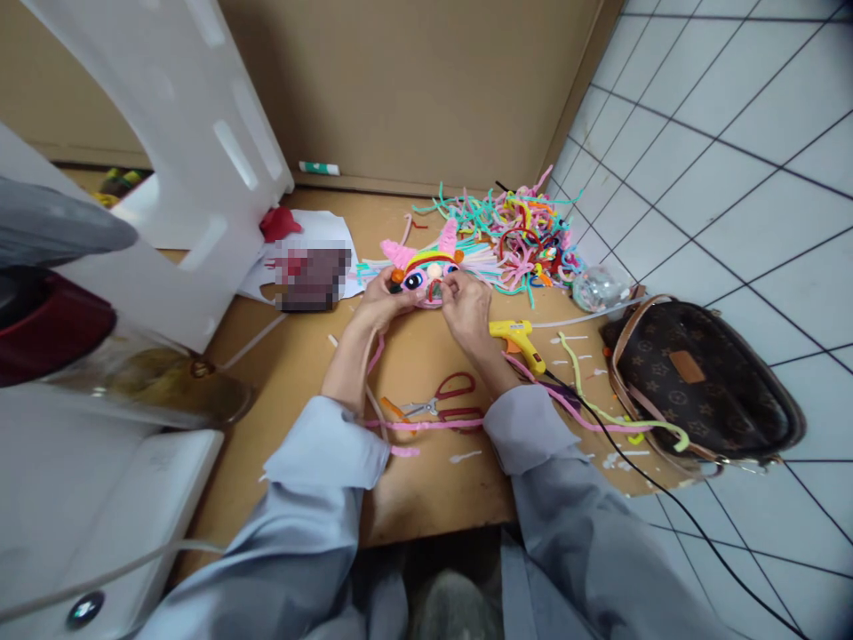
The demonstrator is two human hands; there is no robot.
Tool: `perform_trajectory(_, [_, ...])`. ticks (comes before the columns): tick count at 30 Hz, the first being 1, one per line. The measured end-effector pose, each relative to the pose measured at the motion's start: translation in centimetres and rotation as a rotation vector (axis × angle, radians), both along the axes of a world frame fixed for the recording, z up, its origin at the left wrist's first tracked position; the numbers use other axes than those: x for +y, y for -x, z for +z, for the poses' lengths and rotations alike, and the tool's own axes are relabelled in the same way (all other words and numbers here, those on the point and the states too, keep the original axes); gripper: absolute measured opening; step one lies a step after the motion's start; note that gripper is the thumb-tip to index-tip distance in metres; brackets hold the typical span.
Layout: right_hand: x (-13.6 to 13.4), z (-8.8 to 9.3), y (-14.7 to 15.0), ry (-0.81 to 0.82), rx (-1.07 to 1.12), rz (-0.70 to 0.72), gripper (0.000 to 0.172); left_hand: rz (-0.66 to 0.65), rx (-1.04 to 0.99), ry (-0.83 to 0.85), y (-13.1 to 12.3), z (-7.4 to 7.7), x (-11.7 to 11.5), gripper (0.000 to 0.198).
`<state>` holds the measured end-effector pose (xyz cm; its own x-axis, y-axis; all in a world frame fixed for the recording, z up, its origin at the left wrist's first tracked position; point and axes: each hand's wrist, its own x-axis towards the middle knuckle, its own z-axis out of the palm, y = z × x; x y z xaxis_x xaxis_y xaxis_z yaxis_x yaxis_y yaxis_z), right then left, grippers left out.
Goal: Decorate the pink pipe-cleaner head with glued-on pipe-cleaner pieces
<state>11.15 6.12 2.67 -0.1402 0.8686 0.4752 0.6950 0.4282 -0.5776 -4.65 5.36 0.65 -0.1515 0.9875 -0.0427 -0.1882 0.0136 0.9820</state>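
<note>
Both my hands meet on a small pipe-cleaner face craft [426, 271] with a pink ear, rainbow band and big eyes, lying on the brown cardboard surface [426, 480]. My left hand [381, 300] grips its left side, fingers curled around the edge. My right hand [466, 304] pinches its right side near an eye. A pink pipe cleaner [426, 425] lies across the board between my forearms.
A heap of coloured pipe cleaners [523, 236] lies behind the craft. A yellow glue gun [518, 340] with a black cord, red scissors [448, 400] and a brown patterned bag [706, 382] sit to the right. White plastic furniture [193, 169] stands left.
</note>
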Motion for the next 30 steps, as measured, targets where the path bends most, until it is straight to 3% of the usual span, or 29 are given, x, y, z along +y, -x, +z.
perform_trajectory(13, [0.0,-0.2,0.2,0.008,-0.008,-0.018,0.015,-0.015,-0.067,0.014,-0.3,1.0,-0.4,0.06])
perform_trajectory(30, [-0.2,0.0,0.8,-0.007,-0.004,-0.048,0.013,-0.03,-0.011,0.028,0.2,0.0,0.4,0.058])
